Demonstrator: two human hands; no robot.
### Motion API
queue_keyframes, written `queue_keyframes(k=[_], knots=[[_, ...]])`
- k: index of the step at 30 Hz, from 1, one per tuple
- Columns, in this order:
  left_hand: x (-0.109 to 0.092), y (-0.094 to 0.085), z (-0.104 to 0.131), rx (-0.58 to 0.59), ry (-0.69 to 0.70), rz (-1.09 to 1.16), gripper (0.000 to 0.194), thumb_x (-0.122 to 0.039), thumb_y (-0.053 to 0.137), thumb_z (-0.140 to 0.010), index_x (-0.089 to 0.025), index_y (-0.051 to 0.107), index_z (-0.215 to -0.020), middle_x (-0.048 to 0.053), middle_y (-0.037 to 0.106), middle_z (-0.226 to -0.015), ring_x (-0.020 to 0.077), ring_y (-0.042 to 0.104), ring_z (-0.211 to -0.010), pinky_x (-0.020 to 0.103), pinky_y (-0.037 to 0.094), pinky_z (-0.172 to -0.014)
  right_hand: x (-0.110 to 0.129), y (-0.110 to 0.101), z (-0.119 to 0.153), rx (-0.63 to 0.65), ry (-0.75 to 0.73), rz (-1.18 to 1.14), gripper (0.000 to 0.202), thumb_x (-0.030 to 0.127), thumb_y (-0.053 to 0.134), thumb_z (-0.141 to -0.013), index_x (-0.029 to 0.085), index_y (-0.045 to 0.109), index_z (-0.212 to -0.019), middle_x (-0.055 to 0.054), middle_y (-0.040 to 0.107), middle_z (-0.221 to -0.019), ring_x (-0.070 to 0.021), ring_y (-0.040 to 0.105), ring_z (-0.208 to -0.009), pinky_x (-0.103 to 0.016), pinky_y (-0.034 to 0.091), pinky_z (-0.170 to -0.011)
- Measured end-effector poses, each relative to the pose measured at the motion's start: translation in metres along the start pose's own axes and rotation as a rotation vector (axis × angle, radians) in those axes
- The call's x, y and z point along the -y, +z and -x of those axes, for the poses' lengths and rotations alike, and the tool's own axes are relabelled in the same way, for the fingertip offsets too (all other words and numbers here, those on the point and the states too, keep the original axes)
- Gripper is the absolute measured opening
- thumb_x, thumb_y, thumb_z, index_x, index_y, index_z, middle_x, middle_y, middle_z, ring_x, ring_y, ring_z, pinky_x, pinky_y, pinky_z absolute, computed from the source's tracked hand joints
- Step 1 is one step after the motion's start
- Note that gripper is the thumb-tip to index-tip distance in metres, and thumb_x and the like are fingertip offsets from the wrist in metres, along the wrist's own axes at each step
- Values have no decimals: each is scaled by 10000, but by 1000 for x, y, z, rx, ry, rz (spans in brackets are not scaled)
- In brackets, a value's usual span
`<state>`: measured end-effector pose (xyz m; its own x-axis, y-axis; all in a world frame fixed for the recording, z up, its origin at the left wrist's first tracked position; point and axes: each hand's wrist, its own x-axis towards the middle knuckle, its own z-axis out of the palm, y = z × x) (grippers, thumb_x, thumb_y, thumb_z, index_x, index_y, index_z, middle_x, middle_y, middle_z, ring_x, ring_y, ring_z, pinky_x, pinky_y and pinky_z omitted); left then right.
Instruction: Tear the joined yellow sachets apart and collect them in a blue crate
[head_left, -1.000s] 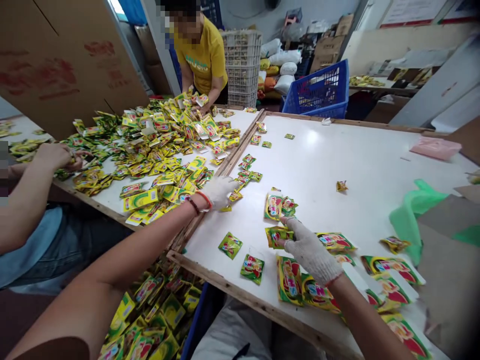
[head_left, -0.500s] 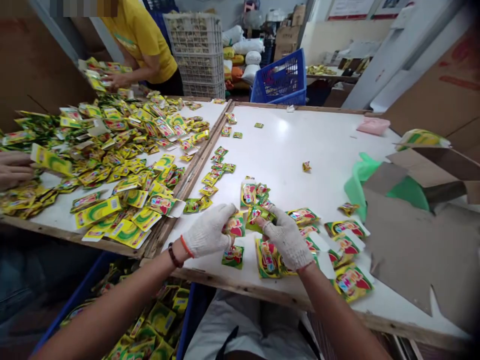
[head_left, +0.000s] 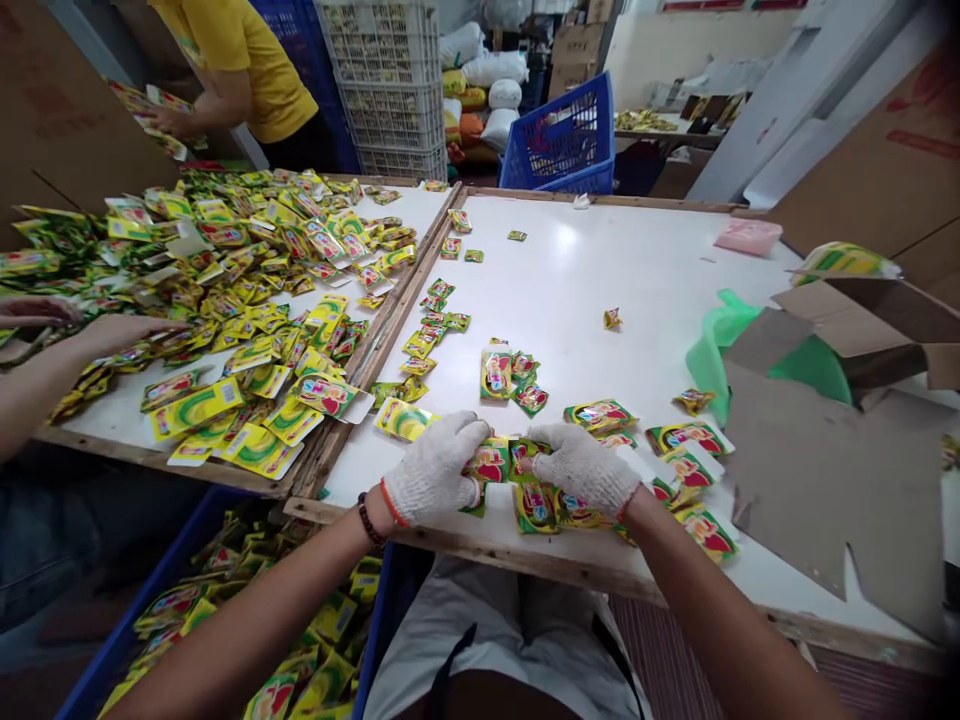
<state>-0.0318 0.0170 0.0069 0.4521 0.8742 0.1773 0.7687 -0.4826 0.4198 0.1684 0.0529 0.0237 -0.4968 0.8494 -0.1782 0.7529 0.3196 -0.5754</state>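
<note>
Packet (head_left: 491,461) pinched by left hand (head_left: 437,468) fingers, sachet (head_left: 517,459) by right hand (head_left: 586,468) fingers, side by side near worktop (head_left: 637,262) edge.

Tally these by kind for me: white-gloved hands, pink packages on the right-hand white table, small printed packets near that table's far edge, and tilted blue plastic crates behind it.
White-gloved hands, left and right: 2
Pink package: 1
Small printed packets: 4
Tilted blue plastic crate: 1
Total: 8

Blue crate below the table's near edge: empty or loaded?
Loaded: many green-and-yellow packs lie inside the blue crate; how full, I cannot tell.
</note>
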Motion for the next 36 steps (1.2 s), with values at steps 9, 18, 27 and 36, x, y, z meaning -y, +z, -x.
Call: queue_keyframes(k=[9, 18, 27, 36], knots=[[-2, 20, 5, -34, -29, -69, 523, -137, 517, -583, -141, 481, -1105, 87, 494, -1004, 239, 476, -926, 351, 431, -789, 6, 11, -5, -131, 141, -47, 213, 306, 589, -678, 155, 639, -819, -21, 644, -700, -170, 565, -659, -241, 398, -572], [-5, 19, 4, -147, 19, -113, 596, -177, 545, -619, -143, 430, -1203, 94, 489, -1009, 243, 479, -917, 366, 437, -767, 5, 18, 12, -344, 132, -149, 220, 314, 458, -735, 177, 629, -739, -37, 652, -736, -200, 590, -722, -283, 448, -637], [-11, 36, 18, -334, -48, -10, 587, -194, 533, -715, -159, 376, -1280, 104, 481, -984, 244, 485, -934, 383, 435, -793, 29, 25, 31, 65, 122, -570, 288, 326, 410, -810, 182, 628, -932, 49, 519, -410, -125, 510, -352, -204, 335, -346], [-24, 56, 35, -251, -306, 732, 369, -220, 535, -797, -189, 440, -1152, 66, 591, -1047, 184, 567, -971, 339, 455, -883, 10, 54, 35, -250, -247, -157, 353, 61, 432, -719, 212, 623, -974, -86, 652, -1040, -223, 584, -1009, -354, 445, -908]])
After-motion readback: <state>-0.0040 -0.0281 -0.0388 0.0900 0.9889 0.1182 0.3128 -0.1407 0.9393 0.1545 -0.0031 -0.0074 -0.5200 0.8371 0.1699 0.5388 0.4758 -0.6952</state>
